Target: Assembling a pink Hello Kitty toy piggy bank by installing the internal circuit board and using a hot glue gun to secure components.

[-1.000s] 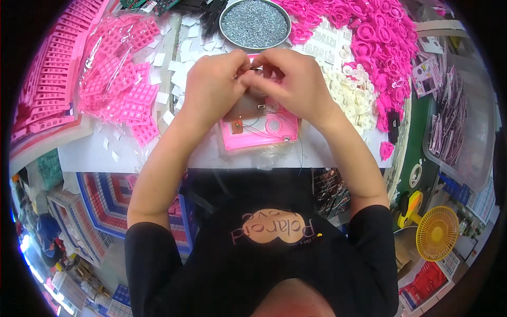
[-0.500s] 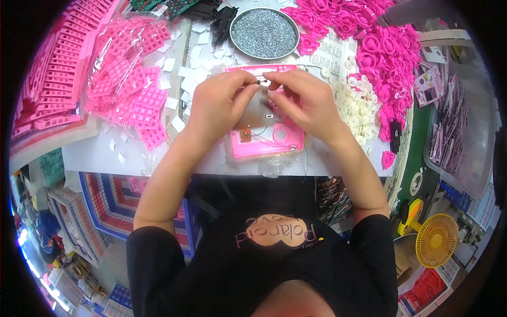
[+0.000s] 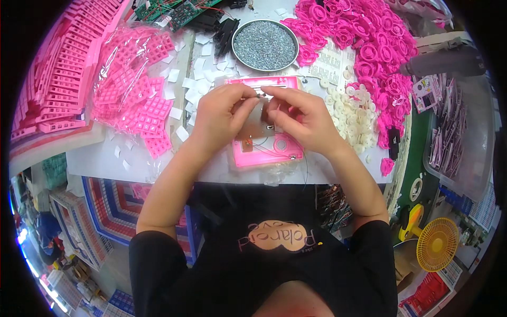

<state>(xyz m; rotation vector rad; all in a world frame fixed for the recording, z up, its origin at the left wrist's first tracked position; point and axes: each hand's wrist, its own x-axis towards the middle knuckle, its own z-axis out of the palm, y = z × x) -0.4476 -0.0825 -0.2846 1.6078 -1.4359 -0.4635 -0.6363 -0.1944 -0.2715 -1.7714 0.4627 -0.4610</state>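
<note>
My left hand (image 3: 222, 113) is closed in a pinch at a small dark part (image 3: 262, 96) between my fingertips. Facing it, my right hand (image 3: 306, 117) has its index finger stretched over the same spot and its thumb bent below. Whatever lies inside its curled fingers is hidden. Under both hands is a thin brown-grey board (image 3: 256, 127), with a small dark-and-white component near its right edge. The board lies over a pink plastic housing (image 3: 259, 159), which shows a round ring and thin wires at its near end.
Beyond my hands stands a round dish (image 3: 265, 45) of small metal screws. White discs (image 3: 351, 113) and pink ring parts (image 3: 377, 58) are heaped right. Left are white pads (image 3: 182, 133), bagged pink keypads (image 3: 132, 90) and stacked pink strips (image 3: 68, 68). Green circuit boards (image 3: 182, 15) lie far back.
The whole scene sits slightly lower in the view. Both hands remain together over the board, and the board's surface now looks browner. The small dark part is still between my fingertips.
</note>
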